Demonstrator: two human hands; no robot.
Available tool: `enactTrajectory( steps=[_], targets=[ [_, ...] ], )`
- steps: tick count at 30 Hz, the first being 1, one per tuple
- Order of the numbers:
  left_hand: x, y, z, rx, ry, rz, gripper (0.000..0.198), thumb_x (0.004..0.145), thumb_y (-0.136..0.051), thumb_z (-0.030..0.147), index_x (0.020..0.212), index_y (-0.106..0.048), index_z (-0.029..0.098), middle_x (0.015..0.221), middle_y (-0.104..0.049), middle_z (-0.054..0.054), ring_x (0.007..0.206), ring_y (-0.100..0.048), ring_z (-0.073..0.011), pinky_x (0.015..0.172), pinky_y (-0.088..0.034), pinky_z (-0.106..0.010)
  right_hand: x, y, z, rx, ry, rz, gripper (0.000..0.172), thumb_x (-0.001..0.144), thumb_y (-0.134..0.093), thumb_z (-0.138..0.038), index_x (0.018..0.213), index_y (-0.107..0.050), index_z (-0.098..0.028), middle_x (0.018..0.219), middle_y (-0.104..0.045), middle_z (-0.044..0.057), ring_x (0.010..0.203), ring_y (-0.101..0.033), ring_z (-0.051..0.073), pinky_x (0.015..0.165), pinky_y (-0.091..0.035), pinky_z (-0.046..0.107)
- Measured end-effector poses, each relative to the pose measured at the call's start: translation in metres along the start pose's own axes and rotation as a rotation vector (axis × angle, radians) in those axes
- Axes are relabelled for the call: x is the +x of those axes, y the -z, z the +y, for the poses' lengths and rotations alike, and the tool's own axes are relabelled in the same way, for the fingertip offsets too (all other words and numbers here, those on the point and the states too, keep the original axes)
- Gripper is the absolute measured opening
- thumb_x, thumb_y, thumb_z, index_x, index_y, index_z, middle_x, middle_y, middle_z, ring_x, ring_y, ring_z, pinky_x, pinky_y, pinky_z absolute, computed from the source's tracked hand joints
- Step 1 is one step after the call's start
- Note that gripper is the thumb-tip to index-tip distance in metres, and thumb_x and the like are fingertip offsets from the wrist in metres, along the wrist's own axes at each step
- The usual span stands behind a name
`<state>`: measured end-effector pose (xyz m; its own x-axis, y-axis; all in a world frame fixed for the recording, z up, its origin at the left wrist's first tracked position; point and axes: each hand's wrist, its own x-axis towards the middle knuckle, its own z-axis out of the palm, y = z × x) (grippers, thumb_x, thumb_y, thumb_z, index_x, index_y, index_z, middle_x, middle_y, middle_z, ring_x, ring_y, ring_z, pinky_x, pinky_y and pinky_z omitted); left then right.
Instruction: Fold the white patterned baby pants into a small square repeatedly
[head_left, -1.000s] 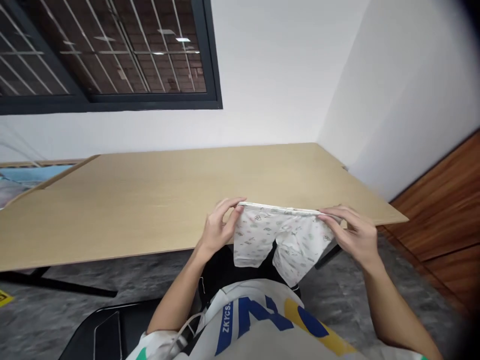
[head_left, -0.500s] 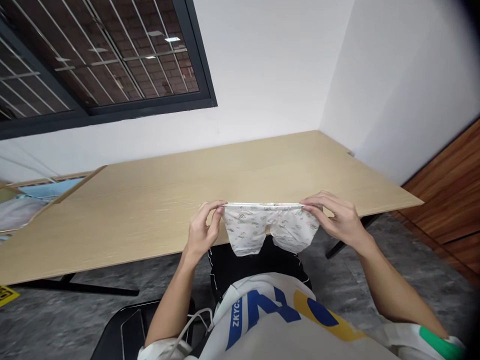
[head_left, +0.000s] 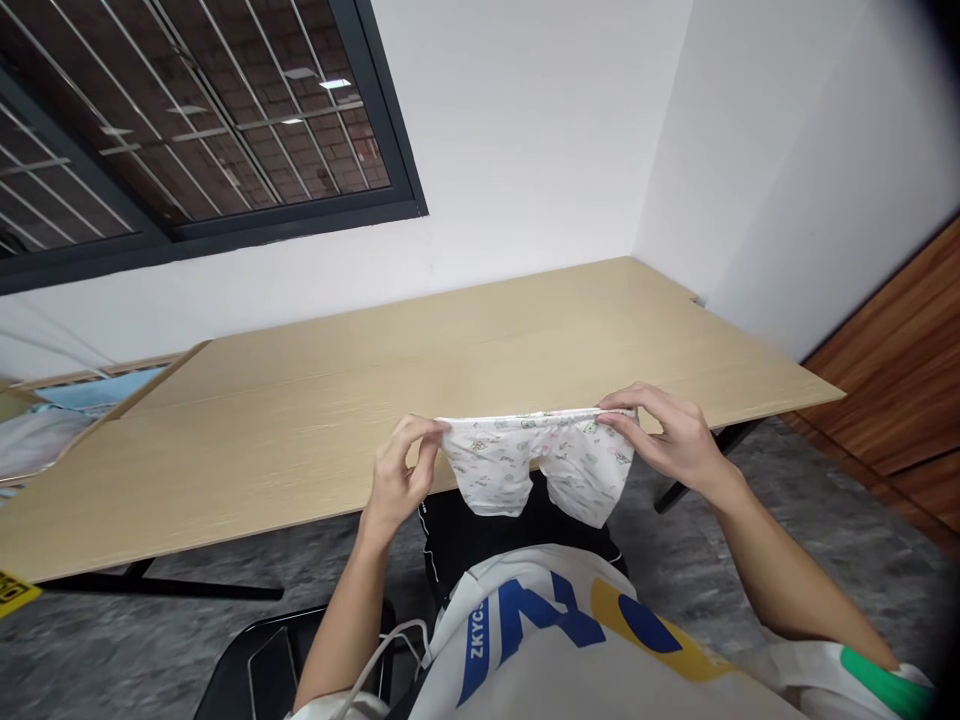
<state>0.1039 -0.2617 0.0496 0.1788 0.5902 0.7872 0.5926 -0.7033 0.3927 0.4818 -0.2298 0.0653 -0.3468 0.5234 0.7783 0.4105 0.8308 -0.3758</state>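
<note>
A small pair of white printed pants [head_left: 495, 460] hangs by its waistband at the front edge of the wooden table [head_left: 300, 400]. My left hand [head_left: 401, 470] pinches the left end of the waistband between thumb and fingers. At the other end, my right hand [head_left: 667, 430] is closed on the waistband's right corner. The band is stretched nearly straight between them, and the two short legs dangle over my lap, the right one reaching a little lower.
At the table's left end is an open box [head_left: 112, 410] with light blue and white cloth inside. A black chair [head_left: 255, 670] stands below on the left. Behind the table are a white wall and a barred window [head_left: 225, 110]; a wooden cabinet [head_left: 892, 380] is on the right.
The pants' right leg has swung inward and hangs lower, more pointed. My left hand has dropped slightly, and the waistband now tilts a little. Both hands keep their hold.
</note>
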Motion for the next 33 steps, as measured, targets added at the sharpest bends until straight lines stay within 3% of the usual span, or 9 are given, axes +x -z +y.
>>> enactTrajectory(
  steps=[3,8,12,17,21,25,33],
  targets=[
    [0.004,0.003,0.005,0.046,-0.027,-0.077,0.024,0.104,-0.054,0.013,0.116,-0.071,0.023,0.096,-0.073,-0.005,0.09,-0.066,-0.0171,0.081,-0.057,-0.034,-0.002,0.004,-0.002,-0.005,-0.031,-0.061,0.015,0.103,-0.064,-0.025,0.118,-0.067,-0.025,0.103,-0.076,0.006,0.091,-0.075,0.023,0.078,-0.062,0.036],
    [0.008,0.0,0.015,0.128,-0.045,-0.022,0.029,0.097,-0.066,0.01,0.122,-0.073,0.024,0.102,-0.077,-0.004,0.093,-0.064,-0.0178,0.083,-0.056,-0.035,0.0,0.015,-0.013,-0.012,-0.064,-0.246,0.026,0.107,-0.055,-0.024,0.131,-0.065,-0.027,0.116,-0.076,0.006,0.092,-0.074,0.022,0.076,-0.063,0.035],
    [0.007,0.0,0.014,0.113,-0.111,0.064,0.036,0.094,-0.068,0.003,0.121,-0.074,0.026,0.098,-0.078,-0.002,0.087,-0.065,-0.016,0.077,-0.056,-0.032,-0.002,0.022,-0.016,-0.014,-0.06,-0.227,0.031,0.106,-0.057,-0.021,0.135,-0.063,-0.028,0.117,-0.075,0.006,0.092,-0.074,0.022,0.076,-0.063,0.035],
    [0.006,0.007,0.01,0.125,-0.152,0.112,0.043,0.092,-0.068,-0.001,0.124,-0.074,0.027,0.096,-0.078,-0.002,0.085,-0.065,-0.0156,0.075,-0.056,-0.032,-0.005,0.024,-0.009,0.009,-0.078,-0.166,0.024,0.104,-0.056,-0.016,0.125,-0.062,-0.027,0.116,-0.073,0.008,0.092,-0.072,0.021,0.074,-0.062,0.035],
    [0.006,0.012,0.007,0.143,-0.156,0.142,0.045,0.091,-0.068,-0.002,0.124,-0.074,0.028,0.093,-0.078,-0.001,0.082,-0.064,-0.0151,0.073,-0.055,-0.031,-0.001,0.025,-0.007,0.024,0.035,-0.216,0.025,0.104,-0.051,-0.01,0.118,-0.062,-0.027,0.115,-0.07,0.01,0.098,-0.071,0.023,0.071,-0.057,0.033],
    [0.004,0.016,0.007,0.153,-0.16,0.146,0.044,0.091,-0.068,-0.002,0.123,-0.074,0.027,0.097,-0.079,-0.002,0.083,-0.064,-0.0157,0.074,-0.055,-0.033,0.003,0.026,-0.009,0.004,0.061,-0.3,0.034,0.103,-0.047,-0.007,0.125,-0.064,-0.026,0.12,-0.067,0.011,0.093,-0.069,0.02,0.07,-0.055,0.031],
    [-0.001,0.02,0.007,0.135,-0.172,0.096,0.047,0.089,-0.069,-0.003,0.124,-0.074,0.028,0.087,-0.075,0.0,0.079,-0.061,-0.0167,0.072,-0.053,-0.034,0.004,0.025,-0.011,0.0,0.106,-0.311,0.041,0.102,-0.049,-0.004,0.134,-0.062,-0.027,0.122,-0.065,0.012,0.1,-0.067,0.021,0.076,-0.057,0.032]
  ],
)
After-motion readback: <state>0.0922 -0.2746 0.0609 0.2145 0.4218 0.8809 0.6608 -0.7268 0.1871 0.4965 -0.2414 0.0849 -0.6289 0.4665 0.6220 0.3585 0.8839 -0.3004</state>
